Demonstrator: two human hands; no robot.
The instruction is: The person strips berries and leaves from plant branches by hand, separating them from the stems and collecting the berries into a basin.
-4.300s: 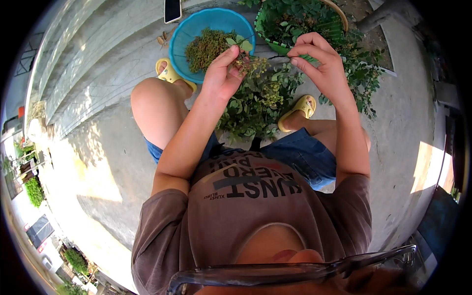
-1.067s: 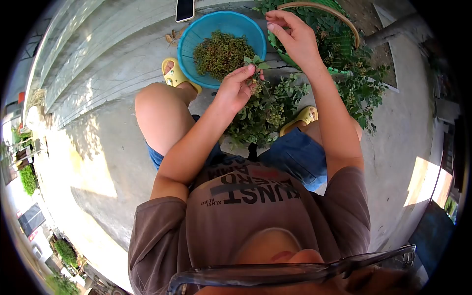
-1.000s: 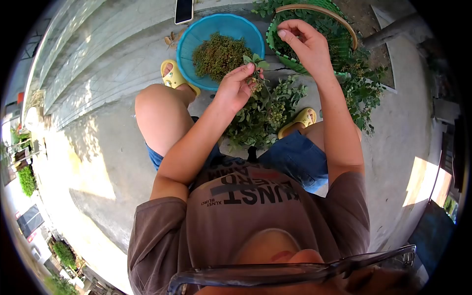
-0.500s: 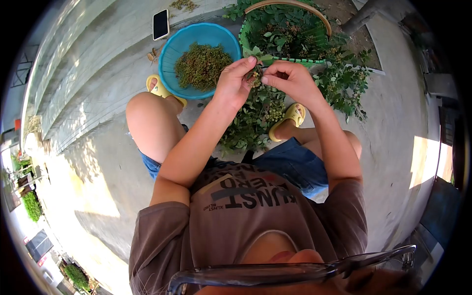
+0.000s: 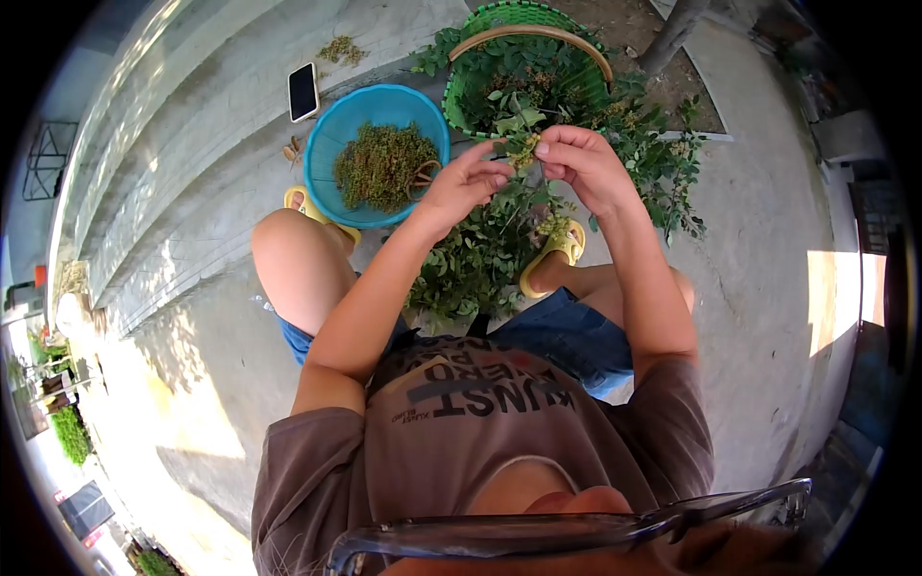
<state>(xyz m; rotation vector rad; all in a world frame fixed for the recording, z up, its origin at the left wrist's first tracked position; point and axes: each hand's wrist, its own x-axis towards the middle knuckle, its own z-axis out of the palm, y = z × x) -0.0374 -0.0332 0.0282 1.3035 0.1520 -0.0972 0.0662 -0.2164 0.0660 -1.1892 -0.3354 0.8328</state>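
My right hand (image 5: 584,165) pinches a leafy sprig with a green berry cluster (image 5: 524,154) between thumb and fingertips. Just left of the cluster is my left hand (image 5: 463,190), fingers half curled and thumb apart from the index finger; whether it touches the sprig is hard to see. A blue plastic basin (image 5: 327,197) stands beside my left hand and holds a heap of small greenish-brown berries (image 5: 376,165). Brown loops like scissor handles (image 5: 423,177) lie at the heap's edge. Below my hands, cut leafy branches (image 5: 466,264) lie on the ground between my feet.
A green woven basket (image 5: 453,108) with a brown handle (image 5: 533,31) holds more branches beyond my hands. Further branches (image 5: 663,173) spill to its right. A phone (image 5: 303,93) and a small berry pile (image 5: 342,50) lie by the concrete steps (image 5: 206,106).
My left hand has moved down and its fingers have loosened from the sprig. My right hand keeps the sprig pinched. The basin's loops now show, and the view has shifted slightly.
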